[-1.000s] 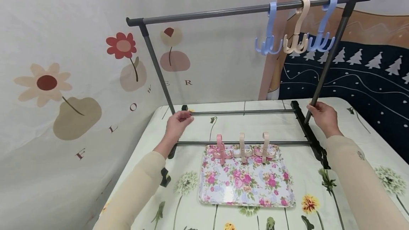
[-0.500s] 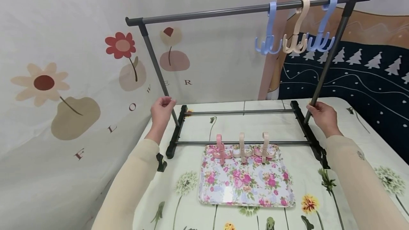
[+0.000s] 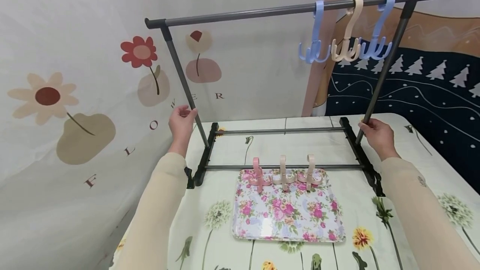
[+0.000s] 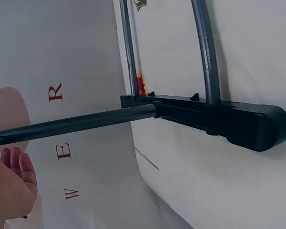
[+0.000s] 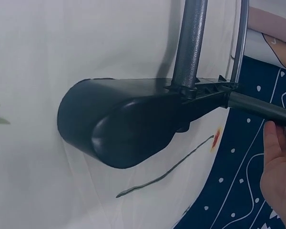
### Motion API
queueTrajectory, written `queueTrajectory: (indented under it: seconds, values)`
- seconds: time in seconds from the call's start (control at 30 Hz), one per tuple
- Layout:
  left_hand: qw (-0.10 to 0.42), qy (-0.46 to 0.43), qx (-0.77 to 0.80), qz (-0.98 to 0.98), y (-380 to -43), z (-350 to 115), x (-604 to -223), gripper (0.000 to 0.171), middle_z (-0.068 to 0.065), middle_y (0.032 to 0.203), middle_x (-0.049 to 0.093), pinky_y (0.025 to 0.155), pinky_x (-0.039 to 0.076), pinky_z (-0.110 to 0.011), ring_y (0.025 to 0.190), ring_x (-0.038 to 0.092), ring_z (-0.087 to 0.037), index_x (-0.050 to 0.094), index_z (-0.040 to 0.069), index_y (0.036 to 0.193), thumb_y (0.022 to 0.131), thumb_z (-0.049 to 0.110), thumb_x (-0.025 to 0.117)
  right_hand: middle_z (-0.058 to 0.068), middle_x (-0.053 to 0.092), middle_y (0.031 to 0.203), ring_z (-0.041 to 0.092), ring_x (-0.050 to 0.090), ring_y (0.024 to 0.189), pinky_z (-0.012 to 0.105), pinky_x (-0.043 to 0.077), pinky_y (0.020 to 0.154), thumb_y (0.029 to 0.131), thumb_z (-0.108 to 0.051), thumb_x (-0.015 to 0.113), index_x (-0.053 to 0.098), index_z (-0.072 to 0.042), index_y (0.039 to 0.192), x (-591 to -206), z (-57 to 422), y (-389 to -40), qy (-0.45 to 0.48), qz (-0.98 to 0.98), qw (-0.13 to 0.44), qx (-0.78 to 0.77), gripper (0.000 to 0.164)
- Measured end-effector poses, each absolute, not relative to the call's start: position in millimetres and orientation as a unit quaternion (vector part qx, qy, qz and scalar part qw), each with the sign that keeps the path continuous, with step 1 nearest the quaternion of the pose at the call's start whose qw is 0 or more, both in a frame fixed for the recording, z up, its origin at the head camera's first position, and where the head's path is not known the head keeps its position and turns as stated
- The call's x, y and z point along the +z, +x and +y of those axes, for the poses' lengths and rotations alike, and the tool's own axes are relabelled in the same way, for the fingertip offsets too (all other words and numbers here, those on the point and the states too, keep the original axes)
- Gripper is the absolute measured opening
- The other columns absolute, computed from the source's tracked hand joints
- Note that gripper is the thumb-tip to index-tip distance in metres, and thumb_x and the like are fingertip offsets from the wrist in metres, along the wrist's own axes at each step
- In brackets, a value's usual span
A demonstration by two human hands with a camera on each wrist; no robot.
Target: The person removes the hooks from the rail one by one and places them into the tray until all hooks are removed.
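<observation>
A dark grey metal garment rack stands on the table. My right hand grips the lower part of its right upright pole; the right wrist view shows fingertips against that pole. By the left upright pole, my left hand has its fingers loosely bent, the thumb tip overlapping the pole in the head view. In the left wrist view, its fingers lie right beside the pole without wrapping it. Two blue multi-claw hooks and a beige hook hang from the top bar's right end.
A floral tray lies in front of the rack with a pink hook and two beige hooks on it. Black base feet join two low rails. A white printed curtain hangs close on the left.
My left hand has moved left and up from inside the left pole to its outer side. My right hand has stayed on the right pole. The rack and hooks have not visibly moved.
</observation>
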State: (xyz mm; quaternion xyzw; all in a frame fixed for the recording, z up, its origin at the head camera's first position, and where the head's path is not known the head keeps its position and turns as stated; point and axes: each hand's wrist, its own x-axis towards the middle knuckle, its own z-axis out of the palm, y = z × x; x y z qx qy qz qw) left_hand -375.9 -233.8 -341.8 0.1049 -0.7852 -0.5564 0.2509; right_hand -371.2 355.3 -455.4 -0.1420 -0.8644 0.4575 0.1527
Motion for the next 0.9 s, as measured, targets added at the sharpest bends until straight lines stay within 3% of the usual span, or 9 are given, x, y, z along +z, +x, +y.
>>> queueTrajectory:
  seconds: [0.07, 0.3, 0.67, 0.9]
  values:
    - [0.245, 0.103, -0.564, -0.782, -379, -234, -339, 0.043, -0.011, 0.12, 0.061, 0.093, 0.048, -0.035, 0.108, 0.058, -0.023, 0.058, 0.007, 0.128, 0.094, 0.029, 0.07, 0.011, 0.063, 0.118, 0.026, 0.059, 0.1, 0.054, 0.048, 0.07, 0.098, -0.051, 0.055, 0.062, -0.008, 0.13, -450, 351, -368, -0.149, -0.862, 0.147, 0.461, 0.054]
    - [0.236, 0.105, -0.575, -0.776, -386, -231, -334, 0.038, -0.008, 0.121, 0.061, 0.097, 0.045, -0.035, 0.111, 0.057, -0.02, 0.059, 0.008, 0.126, 0.096, 0.03, 0.067, 0.025, 0.053, 0.132, 0.038, 0.054, 0.115, 0.053, 0.045, 0.096, 0.104, -0.042, 0.046, 0.052, 0.004, 0.137, -426, 334, -346, -0.124, -0.866, 0.12, 0.469, 0.057]
    - [0.249, 0.099, -0.573, -0.774, -392, -230, -328, 0.031, -0.009, 0.121, 0.064, 0.096, 0.046, -0.034, 0.111, 0.059, -0.02, 0.06, 0.006, 0.123, 0.097, 0.023, 0.065, 0.032, 0.046, 0.14, 0.048, 0.045, 0.127, 0.06, 0.038, 0.102, 0.104, -0.042, 0.045, 0.044, 0.008, 0.141, -410, 332, -340, -0.117, -0.873, 0.092, 0.465, 0.063]
    - [0.246, 0.097, -0.572, -0.776, -389, -230, -328, 0.03, -0.009, 0.119, 0.065, 0.096, 0.046, -0.035, 0.109, 0.06, -0.02, 0.061, 0.006, 0.121, 0.097, 0.023, 0.066, 0.035, 0.044, 0.141, 0.05, 0.044, 0.126, 0.062, 0.038, 0.1, 0.102, -0.045, 0.046, 0.038, 0.009, 0.146, -388, 329, -329, -0.103, -0.886, 0.129, 0.433, 0.07]
